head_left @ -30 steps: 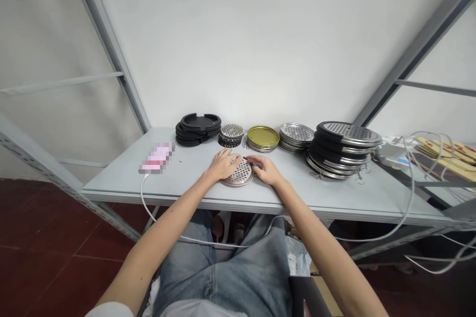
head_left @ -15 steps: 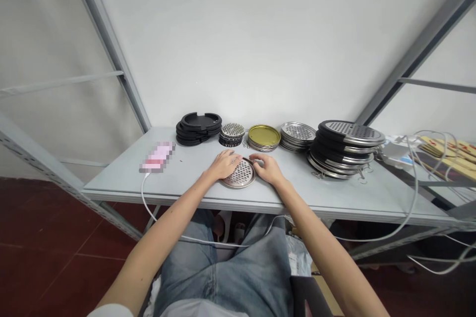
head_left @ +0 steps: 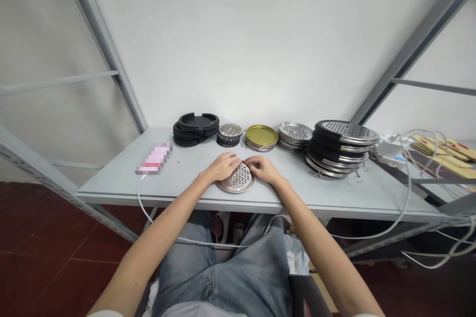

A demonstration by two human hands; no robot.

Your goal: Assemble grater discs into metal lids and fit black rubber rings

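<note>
A round metal grater (head_left: 238,178) with a perforated face lies flat on the table in front of me. My left hand (head_left: 223,166) rests over its left side, fingers together along the far edge and thumb on the face, holding it down. At the far right rim, my right hand (head_left: 263,169) is closed, with bent fingers and thumb pinching the edge. A small dark strip shows between the two hands at the far rim; what it is I cannot make out. Both hands partly cover the grater.
Along the wall stand black rings (head_left: 197,133), small spiked discs (head_left: 229,134), gold-topped lids (head_left: 261,136), perforated metal discs (head_left: 295,136) and a tall black-and-metal stack (head_left: 340,148) with wire clips. A blurred pink phone (head_left: 155,157) on a white cable (head_left: 140,193) lies left.
The view has shifted slightly. My right fingers have drawn in closer along the grater's far rim, toward my left hand. My left hand stays on the grater.
</note>
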